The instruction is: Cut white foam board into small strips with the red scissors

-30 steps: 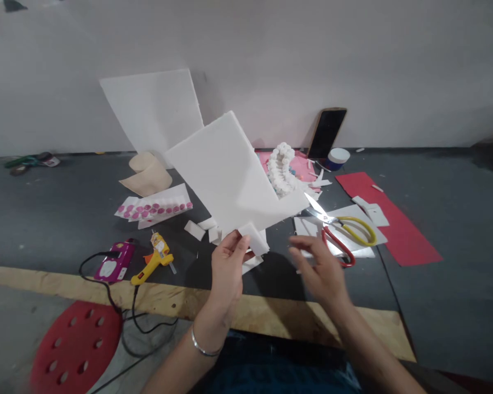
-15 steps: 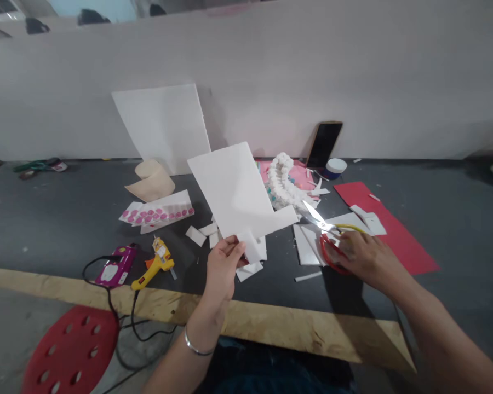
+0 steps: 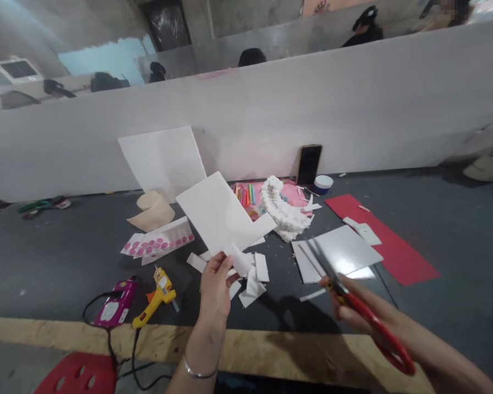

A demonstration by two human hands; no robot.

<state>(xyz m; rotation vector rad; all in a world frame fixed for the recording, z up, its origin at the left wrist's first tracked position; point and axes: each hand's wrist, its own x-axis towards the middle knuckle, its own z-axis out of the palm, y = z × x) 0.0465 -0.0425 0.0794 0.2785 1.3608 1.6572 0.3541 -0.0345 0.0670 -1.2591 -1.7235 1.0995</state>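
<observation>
Between thumb and fingers, my left hand [image 3: 217, 284] pinches the lower part of a white foam sheet [image 3: 217, 210], tilted up over the table, with a strip jutting out at its right. Cut white pieces [image 3: 252, 282] lie scattered beneath and beside that hand. My right hand [image 3: 355, 306] is closed around a pair of scissors [image 3: 365, 312] with red handles, gripped near the pivot; the blades point up and left and are blurred by motion. Behind the blades lies a glossy white board [image 3: 339, 251]. A curved white bumpy model [image 3: 283, 210] stands beyond both hands.
At left are a yellow glue gun [image 3: 158, 295], a purple box [image 3: 117, 301] with cords, pink-dotted strips [image 3: 158, 241] and a beige curl [image 3: 152, 210]. A phone [image 3: 309, 164] leans on the partition [image 3: 353, 104] near a small jar [image 3: 322, 184]. Red sheet [image 3: 382, 241] lies at right.
My right hand has shifted its hold on the scissors, off the handle loops to near the pivot. My left hand and the foam sheet sit lower and further left in view; the camera has tilted up.
</observation>
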